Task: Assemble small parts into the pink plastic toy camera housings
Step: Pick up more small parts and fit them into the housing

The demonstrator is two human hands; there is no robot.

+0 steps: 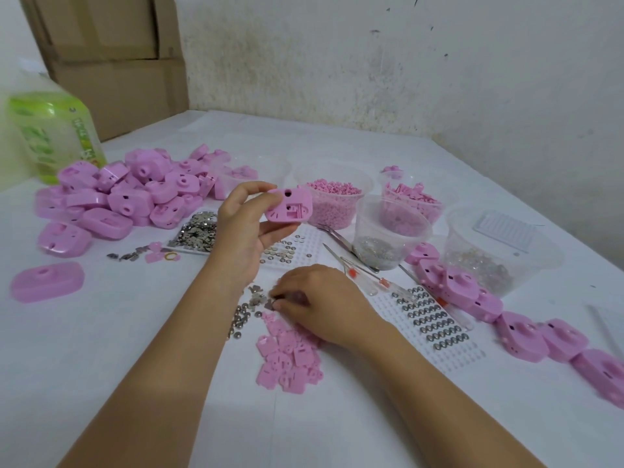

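Note:
My left hand [241, 228] holds a pink camera housing [289, 208] above the table, its open inner side turned toward me, thumb and fingers curled round its left edge. My right hand [317, 300] rests low on the table with fingertips pinching a small metal piece [270, 305] among loose metal contacts [244, 315]. A heap of flat pink plastic plates [287, 356] lies just under and in front of that hand. A large pile of pink housings [128, 194] lies at the left.
Clear tubs of pink pellets [332, 197], pink parts [413, 201] and shiny bits [381, 244] stand behind. White trays with metal rings [435, 324], tweezers [337, 236], small screwdrivers [378, 282], a row of housings [520, 332] at the right, a green jug [54, 136], cardboard boxes [111, 62].

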